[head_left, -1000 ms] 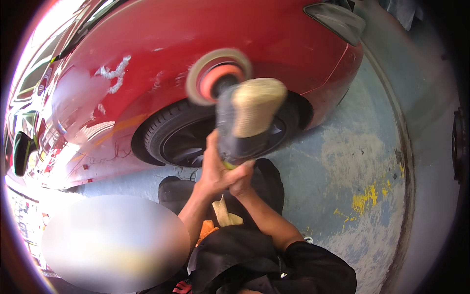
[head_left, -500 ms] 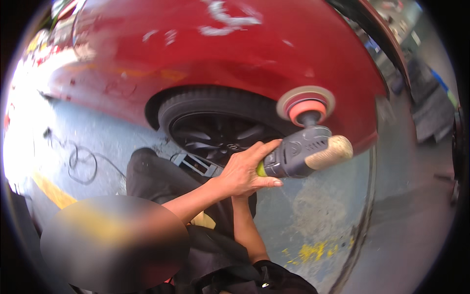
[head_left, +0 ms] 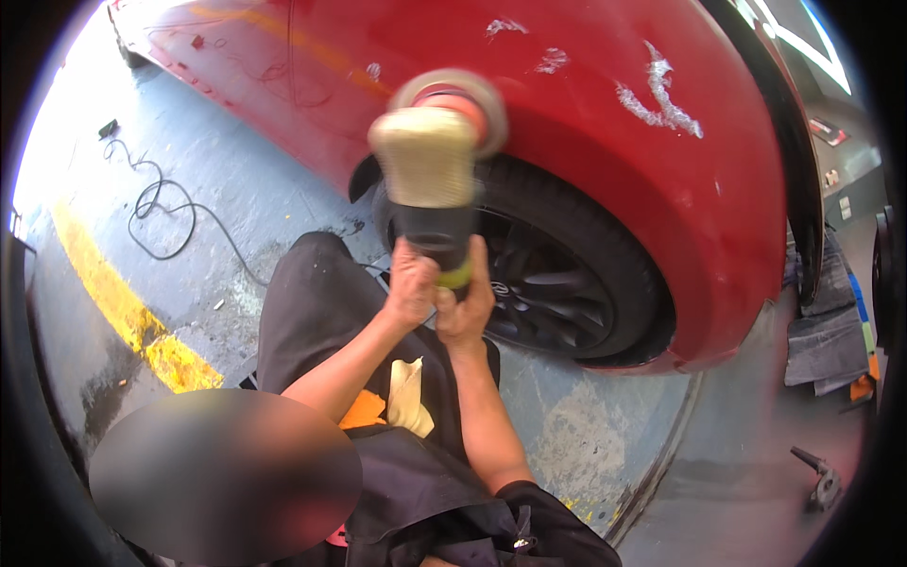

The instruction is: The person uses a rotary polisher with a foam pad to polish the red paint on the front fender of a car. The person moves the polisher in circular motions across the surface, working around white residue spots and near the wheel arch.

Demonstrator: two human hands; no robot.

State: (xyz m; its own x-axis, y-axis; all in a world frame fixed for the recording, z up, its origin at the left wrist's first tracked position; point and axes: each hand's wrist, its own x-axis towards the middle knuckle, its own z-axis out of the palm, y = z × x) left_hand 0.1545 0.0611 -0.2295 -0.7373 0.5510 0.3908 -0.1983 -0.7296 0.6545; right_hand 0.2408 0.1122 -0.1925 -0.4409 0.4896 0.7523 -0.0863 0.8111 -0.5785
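A car polisher (head_left: 434,180) points upward and away from me, its body black with a pale padded head cover and a yellow-green band. My left hand (head_left: 412,285) is closed around the left of its handle. On the other side, my right hand (head_left: 469,299) grips the lower end. The round pad (head_left: 491,104), blurred by motion, appears to be against the red car fender (head_left: 605,123) above the front edge of the wheel arch or just left of it. White smears of paste (head_left: 664,99) lie on the fender to the right of the pad.
The black wheel (head_left: 557,274) sits just right of my hands. A dark cable (head_left: 194,210) loops over the blue-grey floor at left, near a yellow painted stripe (head_left: 104,274). Pale and orange cloths (head_left: 406,397) rest at my lap. A dark tool (head_left: 824,484) lies far right.
Both hands have carried the polisher left and up, across the wheel arch, turning it from pointing right to pointing away. The view has shifted too. My right hand, mostly hidden before, now shows.
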